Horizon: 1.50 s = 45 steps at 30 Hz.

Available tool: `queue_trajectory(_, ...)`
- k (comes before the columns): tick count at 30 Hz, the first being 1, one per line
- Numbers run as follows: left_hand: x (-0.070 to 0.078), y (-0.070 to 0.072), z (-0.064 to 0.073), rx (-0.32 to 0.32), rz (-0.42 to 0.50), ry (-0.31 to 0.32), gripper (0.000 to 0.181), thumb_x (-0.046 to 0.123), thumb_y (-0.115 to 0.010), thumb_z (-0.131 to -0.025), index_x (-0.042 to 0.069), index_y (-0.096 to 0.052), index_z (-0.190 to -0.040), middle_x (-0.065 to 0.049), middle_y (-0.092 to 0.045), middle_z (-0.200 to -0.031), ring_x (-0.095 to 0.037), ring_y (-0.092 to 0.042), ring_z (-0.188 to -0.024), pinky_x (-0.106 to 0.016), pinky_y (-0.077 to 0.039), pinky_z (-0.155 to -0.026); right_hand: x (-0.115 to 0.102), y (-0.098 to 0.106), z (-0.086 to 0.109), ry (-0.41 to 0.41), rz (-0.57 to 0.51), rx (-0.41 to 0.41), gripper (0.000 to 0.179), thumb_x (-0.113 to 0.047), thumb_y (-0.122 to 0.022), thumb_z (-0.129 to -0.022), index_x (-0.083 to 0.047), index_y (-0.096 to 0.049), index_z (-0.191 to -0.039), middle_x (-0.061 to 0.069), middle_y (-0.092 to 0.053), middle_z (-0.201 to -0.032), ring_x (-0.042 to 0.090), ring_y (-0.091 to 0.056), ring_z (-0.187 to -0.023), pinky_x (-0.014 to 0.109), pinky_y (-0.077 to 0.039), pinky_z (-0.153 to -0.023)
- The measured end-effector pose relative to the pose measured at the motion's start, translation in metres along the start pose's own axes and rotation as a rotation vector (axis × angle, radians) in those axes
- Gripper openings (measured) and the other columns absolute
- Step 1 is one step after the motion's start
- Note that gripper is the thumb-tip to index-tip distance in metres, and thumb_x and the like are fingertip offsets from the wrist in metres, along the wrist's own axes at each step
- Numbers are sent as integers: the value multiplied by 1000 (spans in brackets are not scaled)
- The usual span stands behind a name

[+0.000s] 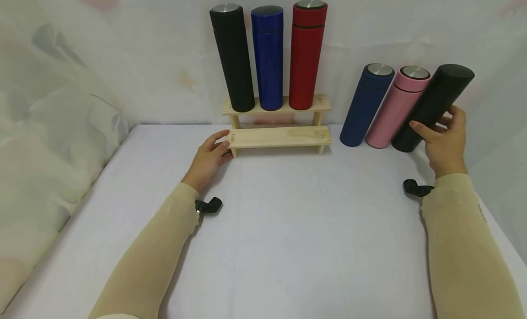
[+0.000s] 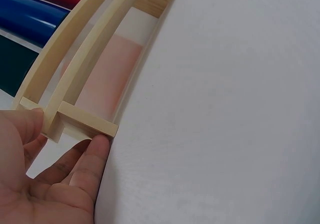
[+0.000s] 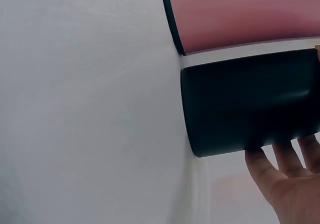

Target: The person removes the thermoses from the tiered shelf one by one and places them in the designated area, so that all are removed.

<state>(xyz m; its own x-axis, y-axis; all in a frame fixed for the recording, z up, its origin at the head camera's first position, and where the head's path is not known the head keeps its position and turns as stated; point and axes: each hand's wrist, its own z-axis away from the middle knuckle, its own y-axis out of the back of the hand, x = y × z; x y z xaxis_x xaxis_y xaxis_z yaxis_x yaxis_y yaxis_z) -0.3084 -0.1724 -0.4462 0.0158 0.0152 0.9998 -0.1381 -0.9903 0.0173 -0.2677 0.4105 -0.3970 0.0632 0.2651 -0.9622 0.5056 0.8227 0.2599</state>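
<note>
My left hand (image 1: 207, 159) holds the left end of a two-step wooden rack (image 1: 280, 137), thumb and fingers on either side of its end in the left wrist view. On the rack's upper step stand a black thermos bottle (image 1: 235, 58), a bright blue one (image 1: 268, 62) and a red one (image 1: 306, 58). To the right, my right hand (image 1: 449, 143) grips another black thermos (image 1: 430, 106) around its body, with the thumb on its near side. The base of this thermos is at the tabletop, beside a pink thermos (image 3: 245, 19).
A navy blue thermos (image 1: 366, 110) stands left of the pink one, between it and the rack. White cloth covers the table (image 1: 288, 227). Behind rises a pale patterned curtain (image 1: 164, 49), which also hangs along the left side.
</note>
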Motion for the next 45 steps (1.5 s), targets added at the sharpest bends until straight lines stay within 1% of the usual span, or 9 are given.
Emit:
queue_trajectory(9,-1,1,0,-2,2,0,49,18,-58,-116,14,-49,-165,-24,-50,-155,-34,-57,-139,-41,-53,-112,-1,0,1,-10,25,-15,88,-36,-85,-98,-44,-30,-166,-8,-42,-150,11,-48,-128,36,-45,-111)
queue_trajectory(13,0,2,0,0,2,3,49,18,-58,-116,14,-49,-165,-24,-49,-156,-34,-57,-139,-41,-53,-112,-5,3,3,-15,2,-20,89,-37,-86,-97,-42,-30,-167,-7,-42,-151,10,-48,-128,36,-44,-115)
queue_trajectory(16,1,1,1,0,-1,3,49,19,-58,-117,15,-48,-165,-24,-49,-157,-34,-56,-140,-40,-53,-112,-10,6,5,-8,-103,-1,89,-32,-90,-95,-37,-35,-165,-6,-44,-148,10,-51,-124,29,-48,-111)
queue_trajectory(21,1,-1,1,-1,0,4,49,18,-57,-117,14,-48,-165,-24,-49,-157,-34,-56,-140,-40,-53,-112,-19,12,7,22,-335,52,85,-20,-95,-89,-28,-45,-157,-2,-52,-138,12,-58,-115,12,-53,-86)
queue_trajectory(25,1,-1,2,-1,-8,10,49,18,-57,-117,14,-48,-165,-24,-48,-158,-34,-56,-140,-41,-53,-112,-27,16,10,42,-463,74,83,-17,-97,-87,-25,-48,-154,1,-54,-134,15,-62,-112,14,-56,-86)
queue_trajectory(30,2,-1,2,4,-9,12,49,18,-56,-117,15,-48,-165,-23,-48,-157,-34,-56,-140,-40,-53,-112,-37,20,13,94,-601,100,75,-12,-94,-90,-22,-52,-151,5,-55,-131,18,-65,-111,21,-59,-87)
queue_trajectory(37,1,0,2,0,-10,13,49,19,-57,-117,15,-48,-165,-23,-49,-157,-34,-56,-140,-40,-53,-112,-48,20,20,154,-622,141,61,-17,-86,-97,-22,-54,-149,6,-54,-131,19,-62,-113,26,-56,-89)
queue_trajectory(41,1,1,1,-1,-8,12,49,19,-57,-117,16,-48,-165,-23,-49,-157,-33,-56,-140,-40,-52,-113,-53,20,22,185,-674,157,58,-15,-87,-95,-20,-57,-145,7,-54,-130,21,-62,-111,27,-56,-82)
queue_trajectory(45,0,1,0,0,-2,12,48,19,-57,-117,16,-49,-165,-23,-49,-157,-33,-57,-139,-40,-52,-112,-57,20,23,213,-714,167,59,-15,-90,-92,-19,-60,-142,10,-56,-130,23,-63,-112,28,-57,-81)
